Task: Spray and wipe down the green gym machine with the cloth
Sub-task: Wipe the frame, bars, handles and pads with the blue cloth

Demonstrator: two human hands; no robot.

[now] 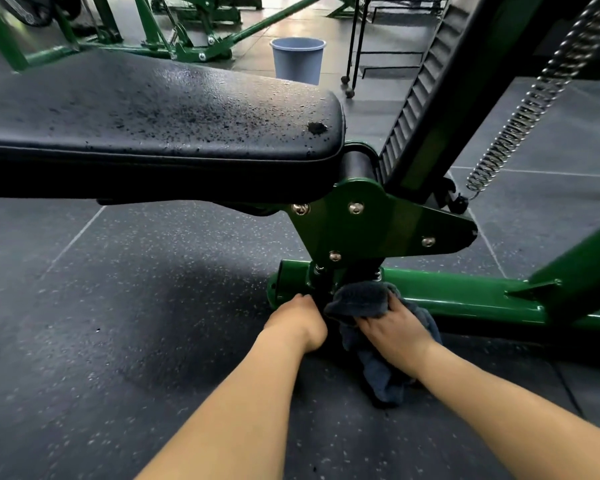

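Observation:
The green gym machine has a black padded seat (153,133), a bolted green bracket (378,223) and a green base bar (465,296) lying on the floor. My right hand (392,327) grips a dark grey cloth (361,299) and presses it against the base bar just under the bracket; the rest of the cloth hangs to the floor. My left hand (298,323) is at the bar's left end beside a black post (321,292). Its fingers curl inward out of sight, so I cannot tell whether they hold anything. No spray bottle is in view.
I am low over a speckled black rubber floor (118,323). A grey bucket (297,58) stands beyond the seat. A steel spring (520,112) and a black ribbed upright (426,81) rise at the right. More green frames (201,32) stand at the back.

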